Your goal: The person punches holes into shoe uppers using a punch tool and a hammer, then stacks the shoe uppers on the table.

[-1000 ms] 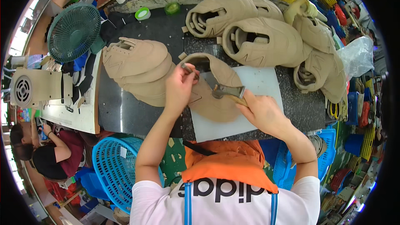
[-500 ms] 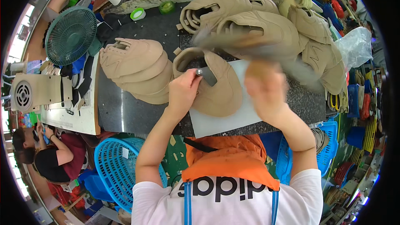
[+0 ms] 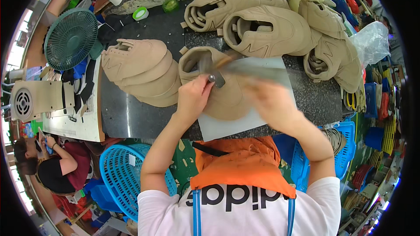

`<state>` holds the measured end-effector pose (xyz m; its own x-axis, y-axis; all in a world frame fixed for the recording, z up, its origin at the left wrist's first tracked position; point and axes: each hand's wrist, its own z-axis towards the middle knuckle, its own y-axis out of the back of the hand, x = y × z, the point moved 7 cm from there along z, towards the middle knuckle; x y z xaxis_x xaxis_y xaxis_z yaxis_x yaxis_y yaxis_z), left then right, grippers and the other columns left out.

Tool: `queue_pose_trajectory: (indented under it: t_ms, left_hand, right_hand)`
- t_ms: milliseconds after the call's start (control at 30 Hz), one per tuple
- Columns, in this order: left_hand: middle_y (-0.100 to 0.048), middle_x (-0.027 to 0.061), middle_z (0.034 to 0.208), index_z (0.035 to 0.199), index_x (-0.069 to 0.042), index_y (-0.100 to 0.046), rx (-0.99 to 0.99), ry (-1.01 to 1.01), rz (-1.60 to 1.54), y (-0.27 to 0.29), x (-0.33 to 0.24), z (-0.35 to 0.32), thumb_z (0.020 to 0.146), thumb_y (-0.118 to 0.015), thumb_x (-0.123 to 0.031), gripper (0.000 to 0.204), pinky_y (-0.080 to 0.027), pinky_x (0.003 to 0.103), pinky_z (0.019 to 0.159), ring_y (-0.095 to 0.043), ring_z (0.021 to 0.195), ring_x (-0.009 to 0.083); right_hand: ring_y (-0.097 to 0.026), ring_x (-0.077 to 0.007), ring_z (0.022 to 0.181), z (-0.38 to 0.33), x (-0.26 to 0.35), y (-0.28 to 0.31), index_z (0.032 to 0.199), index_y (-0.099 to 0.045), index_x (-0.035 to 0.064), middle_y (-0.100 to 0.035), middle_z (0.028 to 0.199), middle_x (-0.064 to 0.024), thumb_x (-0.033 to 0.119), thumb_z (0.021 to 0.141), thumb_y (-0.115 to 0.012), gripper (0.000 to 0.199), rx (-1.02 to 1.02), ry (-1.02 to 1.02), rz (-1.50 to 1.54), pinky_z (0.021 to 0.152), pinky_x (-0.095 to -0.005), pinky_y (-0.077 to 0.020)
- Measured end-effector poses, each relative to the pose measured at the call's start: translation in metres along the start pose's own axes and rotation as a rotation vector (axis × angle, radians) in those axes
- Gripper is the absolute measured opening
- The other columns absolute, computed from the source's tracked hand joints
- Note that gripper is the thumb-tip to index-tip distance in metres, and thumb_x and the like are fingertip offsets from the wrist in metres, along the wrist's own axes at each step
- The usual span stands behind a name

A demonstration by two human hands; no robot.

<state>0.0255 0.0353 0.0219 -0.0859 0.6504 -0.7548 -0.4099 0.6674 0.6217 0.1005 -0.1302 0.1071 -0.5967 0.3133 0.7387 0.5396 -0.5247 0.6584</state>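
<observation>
On a pale cutting sheet [image 3: 218,127] in front of me lies a tan shoe upper [image 3: 229,105], its collar facing away. My left hand [image 3: 192,98] is closed on a metal punch [image 3: 211,78]; its round silver end shows above the fingers, over the upper's throat. Its lower tip is hidden. My right hand [image 3: 273,100] is closed on a long grey-and-brown hammer-like tool [image 3: 245,71], smeared by motion. That tool crosses above the upper, close to the punch.
Left of the work are stacked tan uppers [image 3: 144,67]. More uppers [image 3: 271,30] pile up at the back right. Tape rolls [image 3: 140,13] lie at the back. A green fan [image 3: 71,39] stands far left; blue baskets [image 3: 124,179] sit below the table. A person [image 3: 63,164] sits at lower left.
My right hand has come down and slightly left, bringing the blurred tool from over the back uppers to near the punch. My left hand stays on the punch with little movement.
</observation>
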Motion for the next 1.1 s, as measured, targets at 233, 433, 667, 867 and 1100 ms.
queue_pose_trajectory:
  t_ms: [233, 433, 667, 867, 1100]
  left_hand:
    - [-0.063, 0.0111, 0.094, 0.101, -0.001, -0.051, 0.010, 0.370, -0.821, -0.004, 0.030, 0.002, 0.088, -0.050, 0.000, 0.013, -0.053, 0.024, 0.071, -0.062, 0.086, 0.0147]
    - [-0.064, 0.0083, 0.090, 0.100, -0.001, -0.052, -0.037, 0.356, -0.891, 0.000, 0.034, -0.003, 0.088, -0.051, -0.001, 0.012, -0.052, 0.023, 0.069, -0.062, 0.081, 0.0118]
    - [-0.065, 0.0078, 0.090, 0.097, 0.000, -0.054, 0.026, 0.326, -0.775, -0.005, 0.027, -0.003, 0.086, -0.054, 0.001, 0.011, -0.051, 0.021, 0.067, -0.062, 0.077, 0.0104]
    - [-0.065, 0.0029, 0.085, 0.093, -0.001, -0.056, 0.011, -0.096, -0.082, -0.003, -0.004, -0.012, 0.084, -0.056, 0.000, 0.010, -0.051, 0.022, 0.070, -0.062, 0.072, 0.0087]
    - [-0.064, 0.0103, 0.094, 0.099, -0.002, -0.051, 0.092, 0.393, -0.874, -0.009, 0.021, -0.010, 0.089, -0.051, -0.002, 0.010, -0.052, 0.022, 0.071, -0.062, 0.085, 0.0125]
  right_hand:
    - [-0.057, -0.0411, 0.060, -0.029, -0.030, -0.013, 0.099, -0.046, -0.0010, -0.057, 0.063, -0.0210, 0.023, 0.087, -0.055, 0.029, 0.285, -0.142, -0.155, 0.053, -0.0468, -0.0442]
    - [-0.047, -0.0164, 0.050, 0.006, 0.033, 0.067, 0.096, -0.048, -0.0025, -0.050, 0.061, -0.0088, 0.019, 0.085, -0.060, 0.027, -0.162, -0.050, 0.111, 0.048, -0.0301, -0.0390]
    - [-0.033, 0.0001, 0.045, 0.003, 0.053, 0.098, 0.094, -0.053, 0.0022, -0.045, 0.058, 0.0032, 0.026, 0.089, -0.058, 0.025, -0.498, 0.006, 0.504, 0.039, -0.0175, -0.0218]
    - [-0.058, -0.0385, 0.061, 0.000, 0.000, -0.012, 0.101, -0.052, -0.0033, -0.058, 0.065, -0.0209, 0.019, 0.087, -0.054, 0.027, 0.306, -0.032, -0.195, 0.057, -0.0437, -0.0453]
    - [-0.055, -0.0413, 0.057, -0.044, -0.037, -0.024, 0.090, -0.044, -0.0009, -0.056, 0.059, -0.0198, 0.025, 0.087, -0.054, 0.028, 0.240, -0.079, -0.317, 0.051, -0.0478, -0.0431]
